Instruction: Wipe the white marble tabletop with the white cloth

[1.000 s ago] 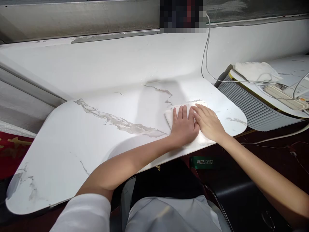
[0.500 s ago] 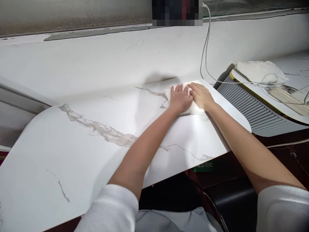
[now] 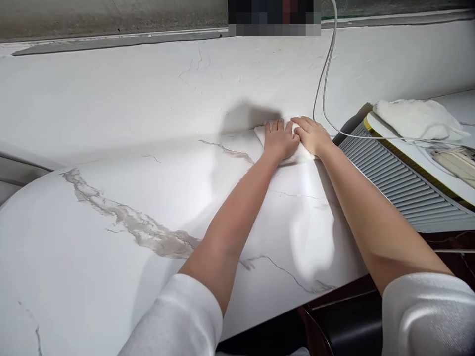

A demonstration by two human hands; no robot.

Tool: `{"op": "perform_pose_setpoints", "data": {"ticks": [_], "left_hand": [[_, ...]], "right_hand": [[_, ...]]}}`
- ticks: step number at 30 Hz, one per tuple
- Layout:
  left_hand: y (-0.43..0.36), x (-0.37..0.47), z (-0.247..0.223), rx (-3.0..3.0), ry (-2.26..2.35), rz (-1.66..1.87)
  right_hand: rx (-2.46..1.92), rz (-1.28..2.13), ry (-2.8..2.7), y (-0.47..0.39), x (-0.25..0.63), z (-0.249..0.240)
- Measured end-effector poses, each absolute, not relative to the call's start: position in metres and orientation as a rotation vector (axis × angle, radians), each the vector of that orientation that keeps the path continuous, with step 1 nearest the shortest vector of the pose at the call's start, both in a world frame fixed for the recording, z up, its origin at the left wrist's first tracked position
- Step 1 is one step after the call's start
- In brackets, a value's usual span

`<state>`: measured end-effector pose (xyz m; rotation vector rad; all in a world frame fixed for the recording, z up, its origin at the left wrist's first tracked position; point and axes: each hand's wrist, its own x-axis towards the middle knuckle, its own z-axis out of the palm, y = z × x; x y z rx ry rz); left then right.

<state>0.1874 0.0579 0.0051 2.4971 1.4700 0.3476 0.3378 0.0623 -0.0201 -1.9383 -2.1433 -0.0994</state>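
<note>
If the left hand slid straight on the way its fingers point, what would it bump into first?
Probably the white wall, just past the cloth under the left hand; the exact gap is hard to tell.

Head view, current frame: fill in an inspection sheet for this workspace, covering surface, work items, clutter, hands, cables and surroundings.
Surface: white tabletop with grey-brown veining, glare and shadows.
Work items: white cloth lying near the wall-side edge, partly hidden by the hands; wall contact cannot be told.
Clutter: second white cloth and a pale boxy item on the side unit.
Hands: left hand and right hand side by side on the nearer cloth, fingers extended.
Cables: pale cable hanging in front of the wall, then running right across the side unit.
Surroundings: white wall behind; black object below the near edge.
</note>
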Motion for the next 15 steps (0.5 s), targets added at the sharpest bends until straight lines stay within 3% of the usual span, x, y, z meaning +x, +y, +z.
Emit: {"op": "perform_pose_setpoints", "data": {"ticks": [15], "left_hand": [[0.026,0.198,0.005,2.547,1.544,0.329]], "right_hand": [[-2.06,0.09,-1.985,0.022,0.333,-0.005]]}}
